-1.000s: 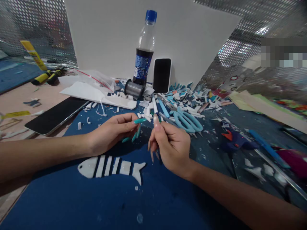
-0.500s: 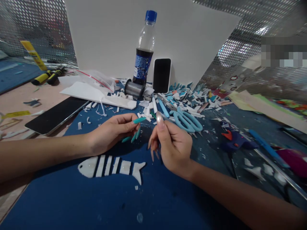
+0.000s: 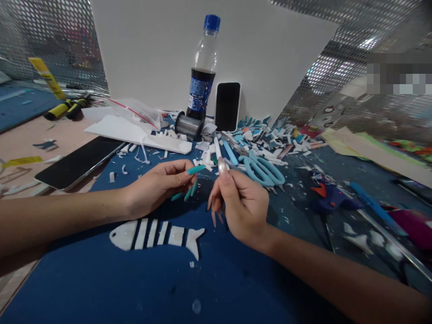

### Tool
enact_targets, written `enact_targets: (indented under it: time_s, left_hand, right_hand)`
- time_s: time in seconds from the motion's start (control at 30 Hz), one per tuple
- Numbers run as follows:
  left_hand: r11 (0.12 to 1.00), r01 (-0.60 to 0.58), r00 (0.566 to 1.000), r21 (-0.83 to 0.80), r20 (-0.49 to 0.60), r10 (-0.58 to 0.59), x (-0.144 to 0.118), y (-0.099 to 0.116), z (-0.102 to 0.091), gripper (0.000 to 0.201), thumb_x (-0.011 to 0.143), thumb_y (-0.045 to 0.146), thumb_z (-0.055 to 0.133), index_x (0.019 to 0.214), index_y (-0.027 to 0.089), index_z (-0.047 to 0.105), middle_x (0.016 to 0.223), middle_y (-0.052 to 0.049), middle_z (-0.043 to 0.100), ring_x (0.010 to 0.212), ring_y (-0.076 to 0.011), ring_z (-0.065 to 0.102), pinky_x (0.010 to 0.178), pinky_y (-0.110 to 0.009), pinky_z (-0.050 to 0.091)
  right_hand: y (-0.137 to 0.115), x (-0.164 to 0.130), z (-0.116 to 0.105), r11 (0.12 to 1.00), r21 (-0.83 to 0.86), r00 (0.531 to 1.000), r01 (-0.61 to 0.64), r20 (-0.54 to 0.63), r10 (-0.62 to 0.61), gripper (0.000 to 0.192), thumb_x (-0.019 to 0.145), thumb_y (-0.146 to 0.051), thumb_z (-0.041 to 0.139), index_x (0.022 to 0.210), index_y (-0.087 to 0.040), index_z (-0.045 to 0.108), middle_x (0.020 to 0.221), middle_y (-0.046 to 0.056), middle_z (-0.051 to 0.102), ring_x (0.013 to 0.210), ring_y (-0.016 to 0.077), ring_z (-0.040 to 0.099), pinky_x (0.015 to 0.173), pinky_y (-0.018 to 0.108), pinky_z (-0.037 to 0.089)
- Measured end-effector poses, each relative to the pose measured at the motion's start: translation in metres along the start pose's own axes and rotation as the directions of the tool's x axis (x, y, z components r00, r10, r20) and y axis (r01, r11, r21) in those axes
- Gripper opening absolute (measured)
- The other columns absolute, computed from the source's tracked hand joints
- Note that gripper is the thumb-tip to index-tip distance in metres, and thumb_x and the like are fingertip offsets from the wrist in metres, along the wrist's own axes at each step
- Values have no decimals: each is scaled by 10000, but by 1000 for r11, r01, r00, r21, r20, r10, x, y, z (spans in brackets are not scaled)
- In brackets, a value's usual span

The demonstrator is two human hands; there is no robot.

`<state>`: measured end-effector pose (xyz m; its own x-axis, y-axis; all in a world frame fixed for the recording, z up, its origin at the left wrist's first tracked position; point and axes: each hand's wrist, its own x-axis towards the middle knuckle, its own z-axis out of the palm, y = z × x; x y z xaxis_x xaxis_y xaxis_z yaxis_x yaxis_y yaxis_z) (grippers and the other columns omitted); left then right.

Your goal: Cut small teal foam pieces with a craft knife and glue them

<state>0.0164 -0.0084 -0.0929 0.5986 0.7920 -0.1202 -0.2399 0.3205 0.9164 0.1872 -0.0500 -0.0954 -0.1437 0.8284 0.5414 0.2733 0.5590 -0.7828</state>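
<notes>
Hands over blue mat, fish cutout [image 3: 157,235] at 6 o'clock.
Left hand [image 3: 153,186] loosely curled, empty; right hand [image 3: 241,204] pinching something unclear.

Bare blue mat [image 3: 141,288] lies open before me; only the white paper fish [image 3: 157,236] sits on it. Beyond my fingers, scissors [image 3: 261,170], scraps [image 3: 270,137], bottle [image 3: 203,72] and upright phone [image 3: 227,106] crowd the way. A tablet [image 3: 79,162] blocks my left.
</notes>
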Motion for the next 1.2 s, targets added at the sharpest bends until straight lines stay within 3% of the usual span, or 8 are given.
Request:
enact_targets:
  time_s: [0.6, 0.7, 0.77, 0.83, 0.93, 1.0, 1.03, 1.2]
  left_hand:
    - [995, -8, 1000, 103, -1, 8, -1, -1, -2, 163, 800, 254, 586, 702, 156, 501, 638, 32, 448, 583, -66, 400, 553, -165, 333]
    - [987, -53, 999, 151, 8, 52, -2, -2, -2, 164, 814, 270, 569, 714, 166, 491, 629, 36, 432, 558, -68, 383, 528, -180, 322]
    - [955, -140, 990, 261, 7, 143, -3, -1, -2, 202, 834, 290, 540, 687, 170, 471, 604, 43, 405, 527, -69, 348, 504, -195, 300]
    - [846, -245, 963, 474, 15, 270, -3, 2, -3, 252, 857, 304, 505, 649, 170, 454, 586, 44, 386, 518, -73, 330, 501, -212, 286]
    - [492, -357, 878, 794, 107, 466, -4, 6, -6, 240, 870, 248, 476, 643, 170, 459, 602, 32, 417, 554, -84, 366, 540, -228, 301]
    - [272, -393, 808, 878, 189, 558, -5, 8, -8, 210, 866, 179, 455, 656, 175, 445, 620, 28, 429, 572, -88, 382, 560, -233, 308]
    - [202, -398, 778, 895, 212, 592, -5, 8, -9, 210, 867, 155, 441, 659, 178, 428, 625, 29, 424, 574, -88, 381, 561, -233, 309]
    - [62, -431, 703, 900, 292, 649, -7, 4, -10, 225, 883, 111, 405, 675, 190, 373, 642, 29, 390, 576, -89, 360, 553, -228, 307]
  right_hand:
    - [-2, 3, 1, 998, -42, 998, -37, 39, 39, 387, 940, -240, 414, 567, -168, 486, 420, -50, 527, 339, 27, 509, 399, 124, 408]
    - [-2, 4, 1, 994, -57, 992, -95, 76, 99, 389, 939, -270, 411, 567, -175, 477, 416, -50, 521, 343, 37, 501, 400, 141, 403]
    - [0, 6, 2, 985, -30, 979, -171, 104, 173, 394, 938, -306, 409, 572, -176, 482, 413, -52, 508, 325, 40, 484, 385, 149, 395]
    - [3, 8, 2, 963, 23, 954, -270, 145, 264, 393, 933, -345, 406, 586, -176, 481, 408, -56, 493, 306, 44, 469, 358, 152, 381]
    - [9, 11, 4, 913, 97, 898, -396, 250, 362, 353, 919, -347, 411, 616, -177, 476, 412, -58, 492, 295, 54, 467, 328, 154, 369]
    - [12, 12, 4, 904, 111, 885, -412, 286, 368, 322, 908, -319, 423, 626, -174, 482, 417, -56, 504, 302, 57, 472, 332, 154, 375]
    - [12, 12, 5, 907, 110, 886, -407, 289, 362, 316, 903, -310, 429, 623, -172, 484, 418, -54, 507, 307, 57, 473, 336, 154, 378]
    - [11, 15, 6, 902, 120, 886, -416, 279, 371, 378, 919, -372, 402, 622, -160, 504, 454, -32, 518, 343, 61, 484, 353, 168, 380]
